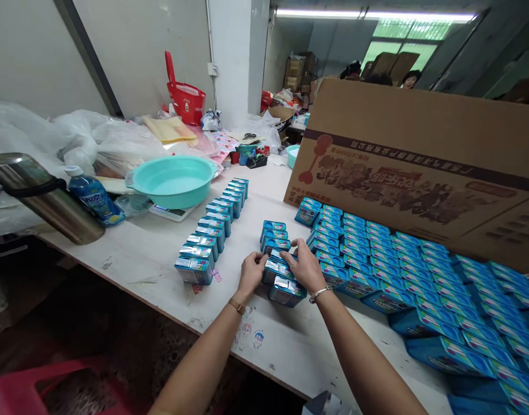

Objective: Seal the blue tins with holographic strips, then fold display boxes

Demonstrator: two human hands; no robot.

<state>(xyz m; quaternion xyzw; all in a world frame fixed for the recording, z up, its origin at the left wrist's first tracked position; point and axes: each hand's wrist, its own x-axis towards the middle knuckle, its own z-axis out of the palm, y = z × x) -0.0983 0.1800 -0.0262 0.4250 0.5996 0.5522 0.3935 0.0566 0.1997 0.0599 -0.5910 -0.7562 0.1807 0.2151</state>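
Note:
Blue boxes stand in a short row at the middle of the white table (229, 311). My left hand (252, 272) touches the left side of a blue box (276, 268) in that row, fingers bent against it. From the right, my right hand (306, 266) has its fingers on the top and back of the same row. Nearest to me, another blue box (286, 290) stands just in front. To the left runs a separate line of blue boxes (194, 268). Many more blue boxes (379, 274) fill the right side in packed rows.
A large cardboard box (402, 167) stands behind the packed rows. At the left are a turquoise basin (173, 178), a blue bottle (95, 199) and a steel flask (52, 202). A red bag (188, 104) sits farther back. Two people are partly visible beyond the cardboard.

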